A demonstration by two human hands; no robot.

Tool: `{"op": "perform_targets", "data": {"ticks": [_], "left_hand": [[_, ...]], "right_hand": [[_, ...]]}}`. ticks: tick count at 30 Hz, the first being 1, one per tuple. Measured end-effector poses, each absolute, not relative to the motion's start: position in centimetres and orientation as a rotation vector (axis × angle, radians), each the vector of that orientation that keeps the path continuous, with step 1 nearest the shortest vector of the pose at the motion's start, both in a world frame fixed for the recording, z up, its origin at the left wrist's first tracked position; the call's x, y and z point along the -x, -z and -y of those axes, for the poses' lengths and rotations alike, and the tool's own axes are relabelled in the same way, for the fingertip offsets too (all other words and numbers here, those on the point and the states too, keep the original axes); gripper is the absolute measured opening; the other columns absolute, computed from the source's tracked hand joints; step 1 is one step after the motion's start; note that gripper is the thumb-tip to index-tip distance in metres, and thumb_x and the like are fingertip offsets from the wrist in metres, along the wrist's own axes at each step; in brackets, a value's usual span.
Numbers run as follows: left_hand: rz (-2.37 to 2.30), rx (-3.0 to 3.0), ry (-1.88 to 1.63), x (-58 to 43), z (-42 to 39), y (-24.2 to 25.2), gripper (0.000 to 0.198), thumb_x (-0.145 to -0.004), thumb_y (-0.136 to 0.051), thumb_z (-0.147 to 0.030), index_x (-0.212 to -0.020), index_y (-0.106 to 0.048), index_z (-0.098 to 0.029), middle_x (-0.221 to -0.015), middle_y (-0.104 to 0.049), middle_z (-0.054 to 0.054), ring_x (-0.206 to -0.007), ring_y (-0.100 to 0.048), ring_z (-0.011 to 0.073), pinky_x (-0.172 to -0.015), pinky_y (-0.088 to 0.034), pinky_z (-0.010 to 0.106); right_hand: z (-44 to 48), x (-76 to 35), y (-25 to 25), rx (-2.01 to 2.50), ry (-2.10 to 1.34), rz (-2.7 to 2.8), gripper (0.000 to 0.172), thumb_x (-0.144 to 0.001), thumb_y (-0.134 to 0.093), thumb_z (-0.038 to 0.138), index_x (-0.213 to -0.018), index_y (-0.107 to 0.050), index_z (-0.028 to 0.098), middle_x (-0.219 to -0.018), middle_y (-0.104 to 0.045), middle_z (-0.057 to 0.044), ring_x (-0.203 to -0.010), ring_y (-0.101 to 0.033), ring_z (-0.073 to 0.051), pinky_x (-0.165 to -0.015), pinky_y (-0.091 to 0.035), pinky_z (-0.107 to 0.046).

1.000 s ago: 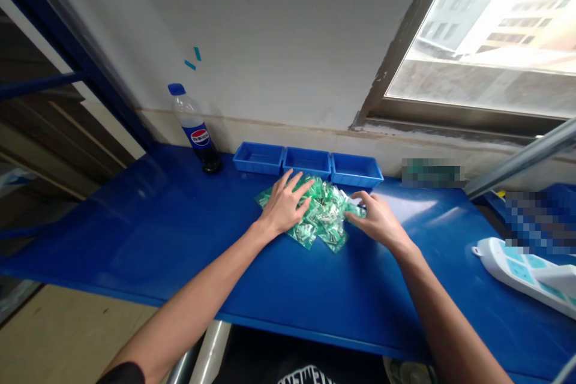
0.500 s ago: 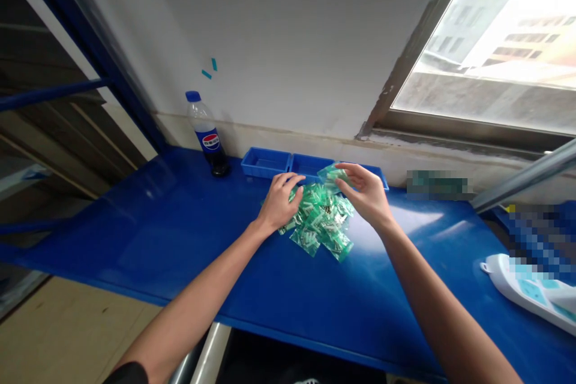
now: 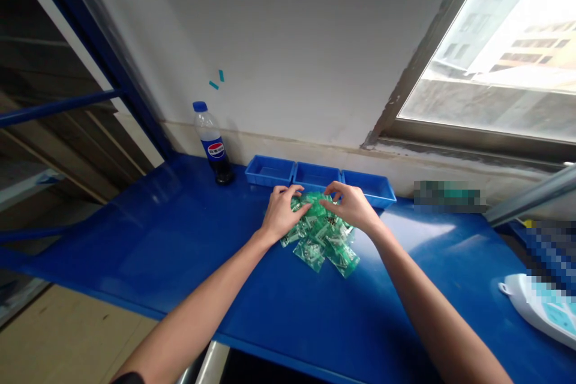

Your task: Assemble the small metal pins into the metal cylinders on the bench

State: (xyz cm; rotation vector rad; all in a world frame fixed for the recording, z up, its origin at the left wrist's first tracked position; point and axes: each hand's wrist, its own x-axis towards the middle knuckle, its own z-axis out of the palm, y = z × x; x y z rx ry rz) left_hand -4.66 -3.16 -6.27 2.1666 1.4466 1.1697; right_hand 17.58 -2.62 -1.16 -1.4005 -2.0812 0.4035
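A pile of small green plastic packets point(image 3: 321, 240) lies on the blue table point(image 3: 157, 240), just in front of three blue trays. My left hand point(image 3: 281, 213) rests on the pile's left side with fingers curled onto the packets. My right hand point(image 3: 353, 207) is on the pile's far right side, fingers pinching a green packet point(image 3: 317, 201) between both hands. The left tray point(image 3: 269, 170), middle tray point(image 3: 317, 175) and right tray point(image 3: 371, 188) stand in a row against the wall.
A cola bottle point(image 3: 215, 145) with a blue cap stands left of the trays by the wall. A white device point(image 3: 540, 306) lies at the table's right edge. A blue metal frame point(image 3: 58, 105) rises on the left; a window is upper right.
My right hand, which had lifted a packet above the trays, has come back down to the pile. My left hand has curled its fingers on the packets. The view shifted slightly.
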Motion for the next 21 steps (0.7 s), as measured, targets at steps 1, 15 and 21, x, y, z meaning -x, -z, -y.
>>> {"op": "perform_targets", "data": {"ticks": [1, 15, 21], "left_hand": [[-1.457, -2.201, -1.164, 4.6, 3.1, 6.4, 0.048, -0.082, -0.081, -0.035, -0.127, -0.064, -0.026, -0.105, -0.076, 0.005, -0.115, -0.058, 0.0289, -0.101, -0.051, 0.047], [-0.975, -1.46, -1.394, 3.9, 3.0, 5.1, 0.058, -0.071, -0.09, -0.036, -0.121, -0.068, -0.018, -0.097, -0.077, 0.006, -0.088, -0.076, 0.02, -0.085, -0.062, 0.032], [-1.021, -1.595, -1.141, 4.4, 4.2, 3.8, 0.034, -0.086, -0.074, -0.049, -0.076, -0.073, -0.016, -0.071, -0.074, 0.005, -0.062, -0.07, 0.0177, -0.059, -0.054, 0.025]], "right_hand": [[2.6, -17.6, 1.5, 1.389, -0.399, 2.111, 0.017, -0.081, -0.072, 0.034, -0.093, -0.07, 0.022, -0.087, -0.074, -0.003, -0.072, -0.065, -0.018, -0.066, -0.046, -0.029], [2.8, -16.8, 1.7, 0.994, -1.161, 1.502, 0.048, -0.068, -0.09, 0.042, -0.086, -0.05, 0.024, -0.077, -0.064, 0.003, -0.069, -0.064, -0.015, -0.068, -0.052, -0.029], [3.0, -16.8, 1.2, 0.986, -1.253, 1.381, 0.055, -0.059, -0.096, 0.045, -0.084, -0.052, 0.022, -0.076, -0.065, 0.003, -0.068, -0.065, -0.014, -0.069, -0.054, -0.029]]}}
